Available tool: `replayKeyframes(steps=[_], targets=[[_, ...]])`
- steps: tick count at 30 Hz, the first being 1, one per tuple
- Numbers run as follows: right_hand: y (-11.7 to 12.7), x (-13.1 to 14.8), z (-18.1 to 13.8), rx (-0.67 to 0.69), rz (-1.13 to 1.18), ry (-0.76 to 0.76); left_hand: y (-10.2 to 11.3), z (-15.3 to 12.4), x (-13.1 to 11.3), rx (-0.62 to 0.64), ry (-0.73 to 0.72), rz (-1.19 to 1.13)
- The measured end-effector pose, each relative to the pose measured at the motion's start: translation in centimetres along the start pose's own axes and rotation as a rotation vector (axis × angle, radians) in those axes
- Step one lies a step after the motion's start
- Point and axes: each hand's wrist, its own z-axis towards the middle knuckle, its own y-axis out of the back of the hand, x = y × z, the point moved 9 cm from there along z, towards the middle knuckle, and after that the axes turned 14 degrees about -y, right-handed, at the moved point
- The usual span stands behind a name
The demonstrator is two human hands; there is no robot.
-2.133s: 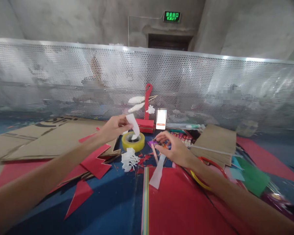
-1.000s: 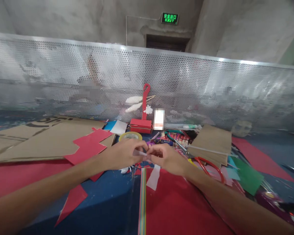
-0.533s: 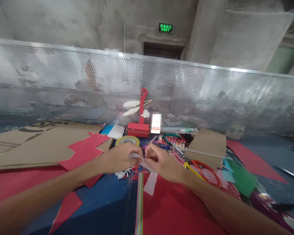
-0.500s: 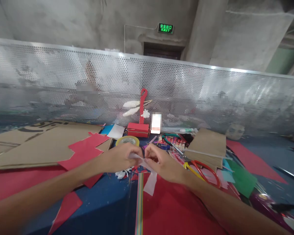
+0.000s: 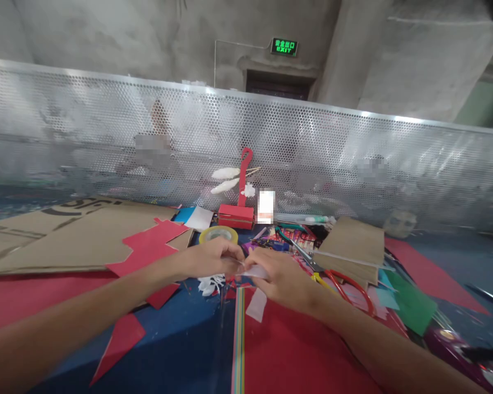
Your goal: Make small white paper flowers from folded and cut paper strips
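A thin whitish paper strip [image 5: 256,304] is pinched between my two hands, its loose end hanging over a stack of red paper [image 5: 304,350]. My left hand [image 5: 219,256] is closed on the strip's left part, fingers bent and partly hidden. My right hand [image 5: 277,276] grips the strip between thumb and fingers, the fingertips meeting those of the left. Just beyond the left hand lies a roll of yellow tape [image 5: 217,235]. Below the hands are white paper scraps with cut fringes [image 5: 211,285].
Scissors with red and yellow handles [image 5: 349,290] lie right of my right hand. Brown cardboard [image 5: 86,235] and red cut paper [image 5: 152,246] cover the left. A red model [image 5: 236,216] with an upright stem stands against the perforated metal screen [image 5: 181,131].
My fingers have shifted on the strip; the right fingers now lie flatter over it. Its hanging end shows shorter. The whole view has moved slightly.
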Motion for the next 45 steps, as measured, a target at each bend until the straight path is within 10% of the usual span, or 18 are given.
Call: replayKeyframes(steps=[45], targets=[[1.0,-5.3,1.2,-0.085,0.796,-0.417,0.0,-0.2,-4.4,-0.183,-0.208,0.046]])
